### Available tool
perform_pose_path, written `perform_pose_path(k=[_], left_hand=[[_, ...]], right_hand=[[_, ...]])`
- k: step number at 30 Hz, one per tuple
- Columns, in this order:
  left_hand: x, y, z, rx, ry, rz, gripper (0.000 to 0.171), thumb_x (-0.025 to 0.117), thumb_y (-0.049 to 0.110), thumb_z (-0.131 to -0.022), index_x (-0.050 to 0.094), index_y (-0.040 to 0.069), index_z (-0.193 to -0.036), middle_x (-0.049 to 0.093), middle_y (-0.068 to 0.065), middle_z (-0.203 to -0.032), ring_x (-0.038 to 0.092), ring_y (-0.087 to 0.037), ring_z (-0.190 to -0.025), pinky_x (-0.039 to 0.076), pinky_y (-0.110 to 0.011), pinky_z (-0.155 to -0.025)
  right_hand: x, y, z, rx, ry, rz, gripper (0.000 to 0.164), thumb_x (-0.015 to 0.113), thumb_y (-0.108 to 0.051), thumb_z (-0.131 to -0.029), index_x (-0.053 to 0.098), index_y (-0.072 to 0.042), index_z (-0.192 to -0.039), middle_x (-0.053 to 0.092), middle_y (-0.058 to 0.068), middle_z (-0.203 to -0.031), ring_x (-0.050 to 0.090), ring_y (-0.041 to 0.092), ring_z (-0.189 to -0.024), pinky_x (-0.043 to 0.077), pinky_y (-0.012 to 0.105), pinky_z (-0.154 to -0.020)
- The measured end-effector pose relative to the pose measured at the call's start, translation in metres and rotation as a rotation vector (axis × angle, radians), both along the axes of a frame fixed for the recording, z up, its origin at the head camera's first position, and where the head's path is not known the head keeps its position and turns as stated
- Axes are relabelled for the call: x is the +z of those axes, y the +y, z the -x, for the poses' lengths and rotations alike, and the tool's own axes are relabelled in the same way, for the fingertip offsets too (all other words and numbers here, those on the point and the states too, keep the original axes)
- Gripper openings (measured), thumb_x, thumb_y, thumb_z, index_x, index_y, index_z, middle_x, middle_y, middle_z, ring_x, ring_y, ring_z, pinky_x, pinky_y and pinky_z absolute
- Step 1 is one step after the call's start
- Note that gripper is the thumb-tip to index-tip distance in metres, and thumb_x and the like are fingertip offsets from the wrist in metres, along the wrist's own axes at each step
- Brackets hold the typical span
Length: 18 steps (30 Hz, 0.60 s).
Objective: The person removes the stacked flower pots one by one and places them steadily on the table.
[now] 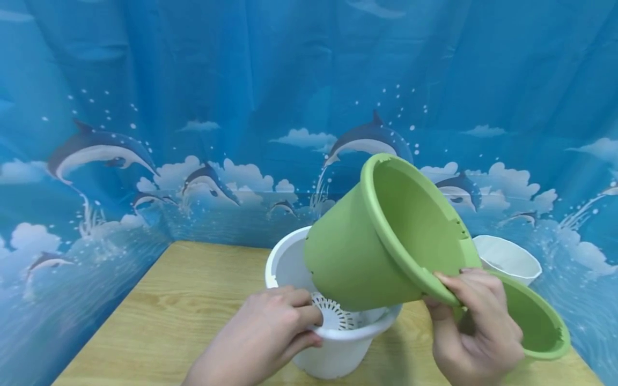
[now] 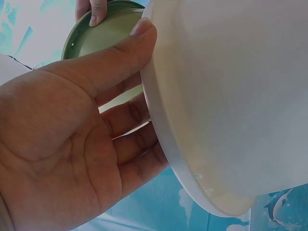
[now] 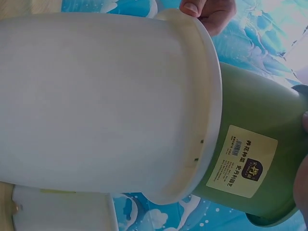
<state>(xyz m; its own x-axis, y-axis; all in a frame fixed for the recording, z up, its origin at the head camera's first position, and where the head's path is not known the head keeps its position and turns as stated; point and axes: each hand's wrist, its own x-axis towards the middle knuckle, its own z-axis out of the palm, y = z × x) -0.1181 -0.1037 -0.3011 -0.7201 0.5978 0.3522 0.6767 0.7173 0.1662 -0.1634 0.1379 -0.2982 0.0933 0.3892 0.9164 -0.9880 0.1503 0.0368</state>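
Note:
My left hand [image 1: 275, 327] grips the near rim of a white plastic flowerpot [image 1: 333, 356], fingers inside and thumb outside. The pot stands upright on the table, and its slotted bottom [image 1: 333, 313] shows through the opening. In the left wrist view, the thumb [image 2: 120, 57] lies along the outer side of the white rim. My right hand [image 1: 478, 327] pinches the rim of a green flowerpot [image 1: 347, 252], which leans with its mouth to the right and its base over the white pot's opening. A printed label [image 3: 243, 161] shows on the green pot in the right wrist view.
On the right of the wooden table [image 1: 203, 289], a second green pot [image 1: 536, 321] stands partly behind my right hand. Behind it is a smaller white pot [image 1: 509, 257]. A blue dolphin-print curtain [image 1: 251, 107] hangs along the table's back and sides.

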Motion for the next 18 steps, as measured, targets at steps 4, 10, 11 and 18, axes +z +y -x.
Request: perform_pose_path(k=[4,10,11,18], left_hand=[[0.001,0.001,0.001,0.007,-0.022,0.003,0.015,0.067,0.043,-0.091,0.072,0.031,-0.097,0.060,0.017,-0.090,0.054,0.001,-0.080,0.050,-0.021,-0.067],[0.001,0.002,0.001,0.010,-0.024,0.005,0.014,0.069,0.042,-0.090,0.072,0.030,-0.097,0.061,0.017,-0.091,0.054,0.001,-0.080,0.051,-0.021,-0.068],[0.001,0.001,0.001,0.011,-0.023,0.005,0.014,0.069,0.042,-0.090,0.072,0.030,-0.097,0.061,0.017,-0.091,0.054,0.001,-0.080,0.051,-0.021,-0.068],[0.000,0.001,0.000,0.013,-0.020,0.003,0.013,0.070,0.041,-0.090,0.072,0.031,-0.097,0.061,0.017,-0.090,0.054,0.000,-0.080,0.051,-0.021,-0.069]], right_hand=[[0.005,0.003,-0.003,0.017,-0.020,0.037,0.026,0.083,0.004,-0.071,0.065,0.021,-0.076,0.072,0.019,-0.076,0.062,0.021,-0.081,0.049,0.032,-0.087],[0.009,0.007,-0.005,0.027,-0.038,0.112,0.023,0.080,0.009,-0.068,0.064,0.022,-0.077,0.072,0.021,-0.078,0.063,0.021,-0.082,0.049,0.030,-0.085],[0.010,0.008,-0.004,0.013,-0.036,0.123,0.023,0.081,0.008,-0.068,0.064,0.022,-0.077,0.072,0.021,-0.078,0.064,0.021,-0.082,0.050,0.030,-0.084],[0.011,0.014,0.002,0.076,0.016,0.200,0.033,0.085,0.008,-0.063,0.061,0.026,-0.076,0.068,0.028,-0.077,0.064,0.028,-0.076,0.054,0.030,-0.077]])
